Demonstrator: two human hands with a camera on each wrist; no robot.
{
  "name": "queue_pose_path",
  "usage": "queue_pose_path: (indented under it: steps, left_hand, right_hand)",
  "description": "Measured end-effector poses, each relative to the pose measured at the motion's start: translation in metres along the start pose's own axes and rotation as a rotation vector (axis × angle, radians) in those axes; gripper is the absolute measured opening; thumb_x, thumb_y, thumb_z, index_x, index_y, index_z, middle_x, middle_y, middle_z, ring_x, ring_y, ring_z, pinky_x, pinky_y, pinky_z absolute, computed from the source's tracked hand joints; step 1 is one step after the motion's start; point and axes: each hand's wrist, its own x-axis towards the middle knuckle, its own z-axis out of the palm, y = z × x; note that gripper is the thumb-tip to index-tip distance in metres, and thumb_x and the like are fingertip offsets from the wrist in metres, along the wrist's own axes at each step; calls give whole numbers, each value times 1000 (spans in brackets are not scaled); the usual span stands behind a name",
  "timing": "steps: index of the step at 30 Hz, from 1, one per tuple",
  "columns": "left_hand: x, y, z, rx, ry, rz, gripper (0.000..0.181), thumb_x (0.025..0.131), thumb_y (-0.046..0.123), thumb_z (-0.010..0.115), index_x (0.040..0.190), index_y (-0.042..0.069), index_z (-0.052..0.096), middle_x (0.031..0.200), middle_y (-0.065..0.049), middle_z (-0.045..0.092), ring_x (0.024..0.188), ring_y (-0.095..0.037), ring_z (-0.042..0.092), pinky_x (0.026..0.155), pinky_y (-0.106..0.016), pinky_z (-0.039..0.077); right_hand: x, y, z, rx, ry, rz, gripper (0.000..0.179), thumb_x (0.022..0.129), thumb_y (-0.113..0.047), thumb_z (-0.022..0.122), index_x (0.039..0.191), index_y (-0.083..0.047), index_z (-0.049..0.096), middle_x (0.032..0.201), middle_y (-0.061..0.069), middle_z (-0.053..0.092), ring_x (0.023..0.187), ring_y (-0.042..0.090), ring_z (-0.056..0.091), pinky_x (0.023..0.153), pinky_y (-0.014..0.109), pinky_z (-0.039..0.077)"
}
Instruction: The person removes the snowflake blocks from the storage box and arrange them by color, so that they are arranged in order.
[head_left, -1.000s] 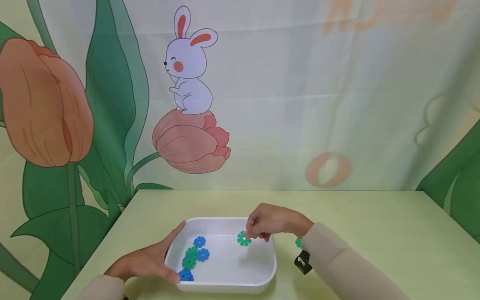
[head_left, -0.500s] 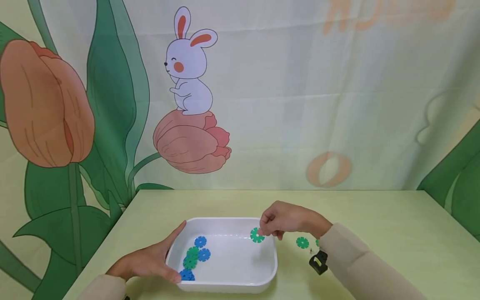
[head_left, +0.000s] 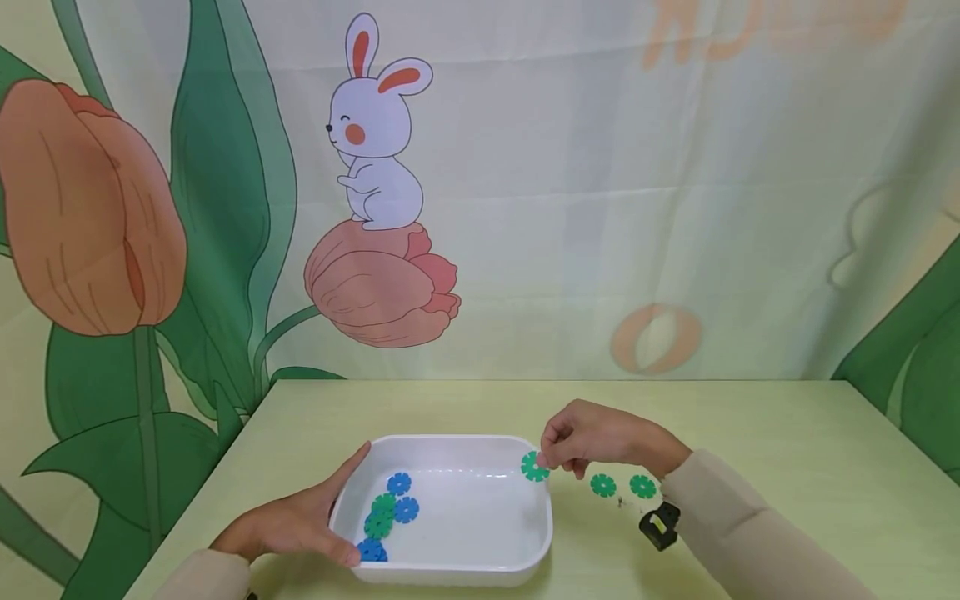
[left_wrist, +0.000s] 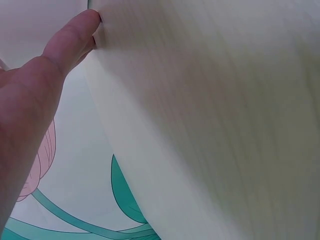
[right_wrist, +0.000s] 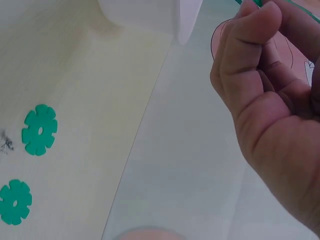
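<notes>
My right hand point(head_left: 600, 435) pinches a green snowflake building disc point(head_left: 535, 467) by its edge, over the right rim of a white plastic basin point(head_left: 480, 577). In the right wrist view only a green sliver of the disc shows at the curled fingertips. My left hand point(head_left: 300, 518) holds the basin's left end, thumb at the front corner and fingers towards the back corner. Inside, at the left, lie blue discs point(head_left: 406, 510) and green discs point(head_left: 379, 524), some overlapping. On the table right of the basin two green discs point(head_left: 603, 485) point(head_left: 642, 487) lie flat and apart.
The pale green table point(head_left: 787, 467) extends to the right and behind the basin. A black wrist camera mount point(head_left: 660, 526) sits under the right sleeve. A small dark mark point(right_wrist: 6, 142) shows near the table discs. Behind the table hangs a printed curtain point(head_left: 555, 208).
My right hand has moved rightwards with the green disc, from above the basin's interior to its right rim. The two table discs came into full view. My left hand stays put.
</notes>
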Motion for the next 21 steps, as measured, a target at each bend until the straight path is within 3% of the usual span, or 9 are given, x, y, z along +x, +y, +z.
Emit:
queue_pose_path:
  steps: [21]
  left_hand:
    - [1, 0, -1, -1, -8, 12, 128, 81, 35, 84, 158, 17, -16, 157, -22, 17, 123, -33, 41, 102, -52, 45]
  right_hand:
    - [-23, 25, -20, 21, 61, -5, 15, 92, -14, 72, 92, 0, 67, 71, 3, 58, 63, 15, 53, 63, 29, 53]
